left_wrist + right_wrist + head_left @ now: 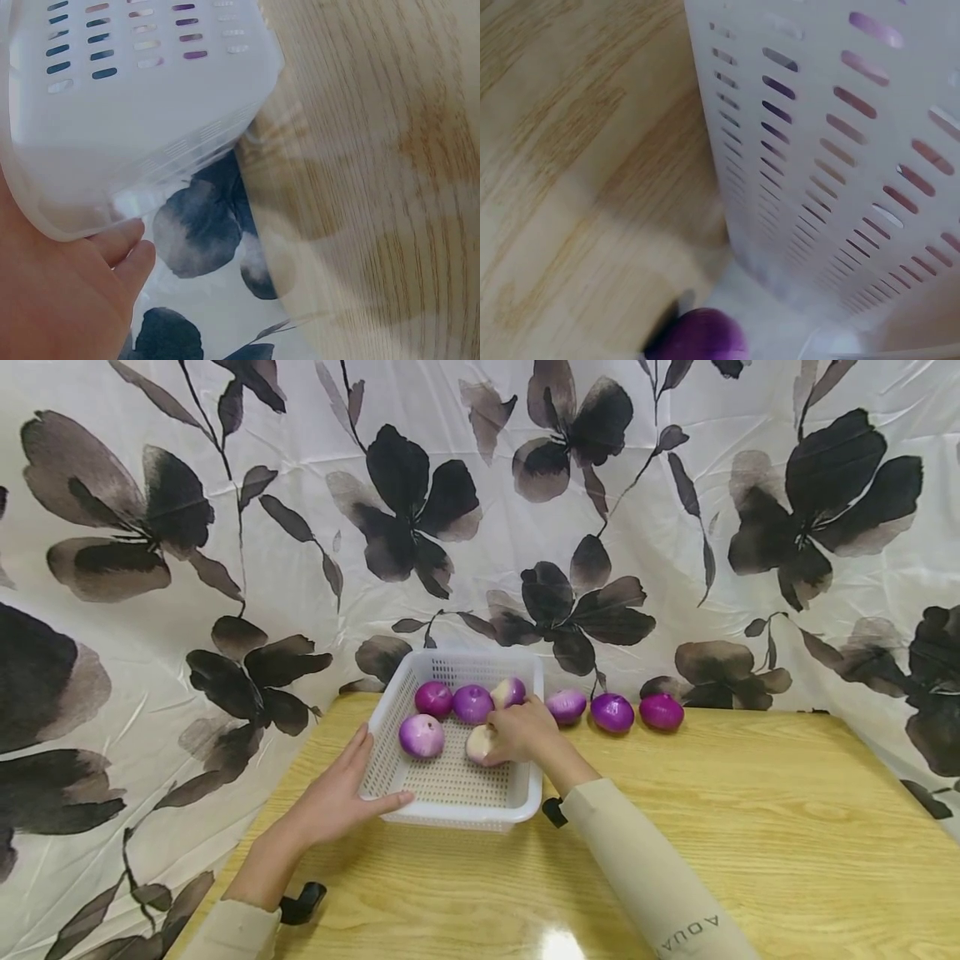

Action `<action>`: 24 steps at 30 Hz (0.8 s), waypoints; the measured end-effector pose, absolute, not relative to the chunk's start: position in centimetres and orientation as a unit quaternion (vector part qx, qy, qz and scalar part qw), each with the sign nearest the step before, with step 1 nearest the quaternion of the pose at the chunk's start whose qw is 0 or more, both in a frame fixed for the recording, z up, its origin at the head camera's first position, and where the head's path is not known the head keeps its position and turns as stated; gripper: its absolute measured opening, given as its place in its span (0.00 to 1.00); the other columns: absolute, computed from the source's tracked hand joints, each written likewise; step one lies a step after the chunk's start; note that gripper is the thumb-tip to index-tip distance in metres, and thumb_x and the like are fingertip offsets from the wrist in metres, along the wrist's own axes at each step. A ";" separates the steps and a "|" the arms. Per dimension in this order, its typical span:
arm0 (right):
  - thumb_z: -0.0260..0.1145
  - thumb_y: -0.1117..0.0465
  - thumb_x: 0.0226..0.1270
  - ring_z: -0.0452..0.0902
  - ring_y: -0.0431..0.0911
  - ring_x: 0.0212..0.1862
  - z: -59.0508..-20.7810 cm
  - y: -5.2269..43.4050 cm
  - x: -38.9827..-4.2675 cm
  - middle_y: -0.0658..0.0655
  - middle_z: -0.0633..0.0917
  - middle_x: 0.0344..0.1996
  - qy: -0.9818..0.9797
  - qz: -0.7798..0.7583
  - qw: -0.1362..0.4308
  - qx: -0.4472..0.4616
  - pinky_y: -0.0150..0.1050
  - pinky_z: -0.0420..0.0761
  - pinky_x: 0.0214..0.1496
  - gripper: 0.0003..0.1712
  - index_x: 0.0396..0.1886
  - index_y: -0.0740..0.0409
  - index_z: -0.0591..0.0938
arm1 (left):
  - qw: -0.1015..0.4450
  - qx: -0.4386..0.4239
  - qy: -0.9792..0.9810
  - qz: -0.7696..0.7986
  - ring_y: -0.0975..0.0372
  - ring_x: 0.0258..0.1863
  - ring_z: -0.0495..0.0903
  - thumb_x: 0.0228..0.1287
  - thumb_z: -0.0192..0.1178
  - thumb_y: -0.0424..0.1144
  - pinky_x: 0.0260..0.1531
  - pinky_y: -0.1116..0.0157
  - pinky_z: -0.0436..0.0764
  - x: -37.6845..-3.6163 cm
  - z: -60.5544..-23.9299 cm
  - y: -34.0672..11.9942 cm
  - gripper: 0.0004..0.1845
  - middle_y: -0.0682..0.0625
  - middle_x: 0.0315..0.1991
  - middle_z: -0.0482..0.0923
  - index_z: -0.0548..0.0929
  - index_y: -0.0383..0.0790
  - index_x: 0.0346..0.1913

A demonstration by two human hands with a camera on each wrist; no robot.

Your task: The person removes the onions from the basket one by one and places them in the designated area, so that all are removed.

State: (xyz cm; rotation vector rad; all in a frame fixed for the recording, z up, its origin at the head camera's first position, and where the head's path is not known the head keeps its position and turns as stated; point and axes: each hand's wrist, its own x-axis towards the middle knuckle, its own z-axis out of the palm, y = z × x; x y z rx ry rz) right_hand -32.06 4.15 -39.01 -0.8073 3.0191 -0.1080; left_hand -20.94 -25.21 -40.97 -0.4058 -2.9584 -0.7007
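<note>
A white perforated plastic basket [457, 814] stands on the table with several red onions inside, among them a pale purple onion [422, 737] near its left side. My right hand [521, 731] reaches over the right rim and grips an onion [478, 745] whose cream-coloured end faces left; the fingers partly hide it. In the right wrist view the basket wall [780, 150] hides that hand's fingertips. My left hand [337, 793] rests on the near left corner, thumb along the front rim, fingers straight along the left side. Below the rim, its fingertips [135, 259] show outside the wall.
Right of the basket, three red onions line up near the table's back edge: a paler onion [566, 706], a middle onion [612, 712] and a deep magenta onion [661, 712]. The wooden table [750, 827] meets a flower-printed cloth [480, 560] behind and at the left.
</note>
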 end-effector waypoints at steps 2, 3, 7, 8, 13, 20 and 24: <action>0.75 0.33 0.56 0.83 0.50 0.50 -39.1 4.1 -32.1 0.48 0.87 0.37 0.964 -0.029 0.007 -0.263 0.53 0.63 0.72 0.26 0.43 0.44 0.82 | 0.037 -0.131 -0.964 -0.229 0.36 0.79 0.47 0.56 0.61 0.77 0.72 0.35 0.57 -20.9 -41.0 -25.2 0.69 0.40 0.83 0.31 0.41 0.32 0.82; 0.74 0.32 0.56 0.83 0.50 0.50 -39.2 4.2 -32.2 0.48 0.87 0.38 0.964 -0.027 0.007 -0.264 0.53 0.63 0.71 0.27 0.44 0.44 0.82 | 0.036 -0.130 -0.964 -0.229 0.36 0.79 0.47 0.56 0.61 0.77 0.72 0.35 0.57 -20.9 -41.0 -25.2 0.69 0.40 0.83 0.32 0.40 0.33 0.82; 0.74 0.31 0.56 0.83 0.51 0.53 -39.3 4.2 -32.3 0.50 0.88 0.42 0.962 -0.032 0.006 -0.270 0.53 0.61 0.73 0.31 0.51 0.45 0.83 | 0.037 -0.128 -0.964 -0.229 0.36 0.78 0.48 0.56 0.61 0.77 0.72 0.35 0.57 -20.9 -41.0 -25.2 0.69 0.40 0.84 0.32 0.40 0.33 0.82; 0.74 0.31 0.56 0.82 0.51 0.54 -39.3 4.3 -32.3 0.50 0.88 0.44 0.962 -0.036 0.007 -0.271 0.53 0.60 0.74 0.33 0.53 0.46 0.83 | 0.037 -0.128 -0.964 -0.229 0.36 0.78 0.48 0.56 0.61 0.77 0.72 0.35 0.57 -20.9 -40.9 -25.2 0.69 0.40 0.84 0.32 0.40 0.33 0.82; 0.75 0.31 0.54 0.82 0.54 0.55 -39.0 4.5 -32.2 0.50 0.88 0.49 0.959 -0.066 -0.006 -0.276 0.52 0.70 0.68 0.39 0.60 0.46 0.83 | 0.034 -0.127 -0.964 -0.231 0.36 0.79 0.47 0.56 0.61 0.77 0.72 0.36 0.56 -20.9 -40.8 -25.1 0.69 0.40 0.83 0.32 0.41 0.32 0.82; 0.77 0.33 0.53 0.82 0.49 0.45 -39.4 4.7 -32.2 0.48 0.87 0.44 0.947 -0.128 -0.037 -0.292 0.49 0.81 0.45 0.34 0.55 0.44 0.84 | 0.034 -0.128 -0.965 -0.228 0.36 0.79 0.47 0.56 0.61 0.77 0.72 0.36 0.56 -20.9 -41.0 -25.2 0.69 0.40 0.83 0.31 0.40 0.32 0.82; 0.78 0.36 0.54 0.81 0.46 0.44 -39.5 4.6 -32.4 0.47 0.87 0.44 0.939 -0.158 -0.049 -0.303 0.47 0.82 0.45 0.33 0.56 0.45 0.84 | 0.034 -0.127 -0.964 -0.229 0.36 0.79 0.47 0.56 0.62 0.77 0.72 0.36 0.57 -20.8 -41.0 -25.2 0.69 0.40 0.83 0.32 0.40 0.32 0.82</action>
